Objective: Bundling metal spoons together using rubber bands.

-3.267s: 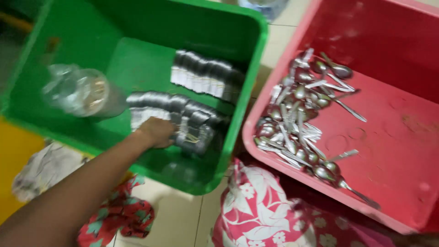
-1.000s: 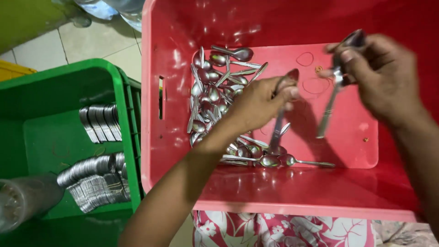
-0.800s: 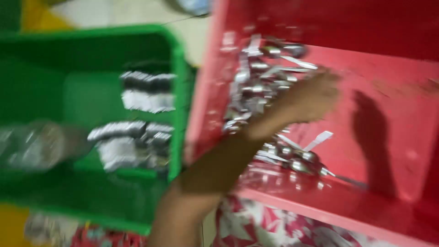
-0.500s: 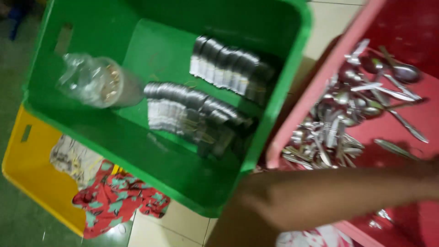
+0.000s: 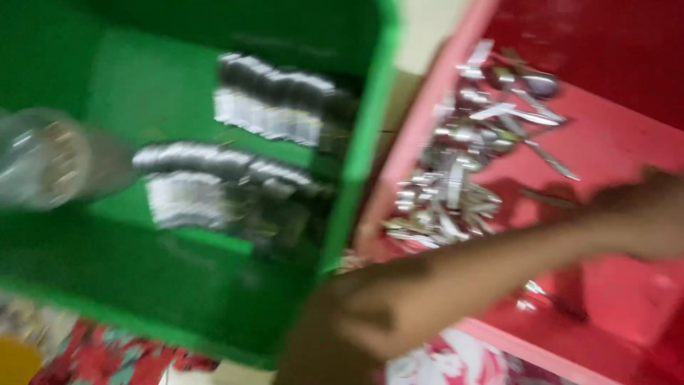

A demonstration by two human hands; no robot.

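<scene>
The whole view is smeared by motion blur, so fine detail is lost. A pale tiled floor (image 5: pixel 420 28) shows as a narrow strip at the top, between a green crate (image 5: pixel 356 157) and a red crate (image 5: pixel 427 121) that stand close side by side, and again as a small patch at the bottom edge. At the lower left lies a red patterned cloth (image 5: pixel 92 360) with a bit of yellow (image 5: pixel 14 360) beside it. Pink and white flowered fabric (image 5: pixel 456 360) shows along the bottom. The light is dim and even. No walls, windows or furniture can be made out.
</scene>
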